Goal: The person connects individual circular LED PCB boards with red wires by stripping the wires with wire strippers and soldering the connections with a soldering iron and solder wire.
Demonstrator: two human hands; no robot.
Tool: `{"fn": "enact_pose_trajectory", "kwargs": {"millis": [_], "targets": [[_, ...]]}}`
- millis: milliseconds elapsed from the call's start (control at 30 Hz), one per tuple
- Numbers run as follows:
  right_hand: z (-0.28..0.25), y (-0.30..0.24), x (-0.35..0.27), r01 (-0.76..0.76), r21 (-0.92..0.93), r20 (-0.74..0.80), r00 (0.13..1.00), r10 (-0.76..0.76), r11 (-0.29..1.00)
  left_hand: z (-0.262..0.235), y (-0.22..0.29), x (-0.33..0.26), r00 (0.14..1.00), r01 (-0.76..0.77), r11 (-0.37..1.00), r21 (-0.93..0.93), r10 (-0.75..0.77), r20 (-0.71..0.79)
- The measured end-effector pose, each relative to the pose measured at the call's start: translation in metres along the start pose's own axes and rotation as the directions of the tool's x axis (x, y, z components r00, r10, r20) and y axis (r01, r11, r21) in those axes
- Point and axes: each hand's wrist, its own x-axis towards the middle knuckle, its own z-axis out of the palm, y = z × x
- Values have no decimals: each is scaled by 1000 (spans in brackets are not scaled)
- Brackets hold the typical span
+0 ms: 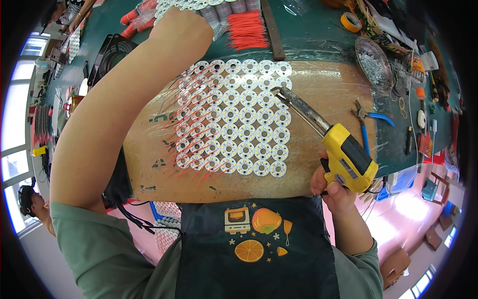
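My right hand (339,197) is closed round the handle of a yellow soldering gun (351,159). The gun's metal tip points up and left, over the right edge of a grid of round white LED boards (247,132). Thin red wires (191,127) lie across the boards on the grid's left side. My left arm stretches over the left of the bench, and my left hand (184,32) is curled by the stacked boards (211,15) at the far side. Its fingertips are hidden, so whatever it may hold does not show. A bundle of red wires (247,31) lies just right of it.
The boards rest on a brown sheet (149,174) atop the green bench. A dark metal bar (272,30) lies beyond them. To the right are blue-handled cutters (366,119), a dish of small metal parts (373,65) and orange tape (351,22). A black fan (109,56) stands at left.
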Motion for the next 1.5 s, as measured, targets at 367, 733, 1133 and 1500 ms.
{"fn": "enact_pose_trajectory", "kwargs": {"millis": [367,733,1133,1500], "targets": [[0,1,2,38,62,43,998,-41,997,13,23,-2,998,31,992,124,-24,-58],[-3,1,0,-7,59,25,1000,6,998,-17,24,-35,999,23,995,-94,-26,-24],[-6,1,-16,73,-238,288,958,-2,969,0,135,-160,866,-48,508,-860,-408,-289],[10,-8,-27,47,-647,308,929,204,761,18,153,-173,848,-50,448,-893,-453,-275]]}}
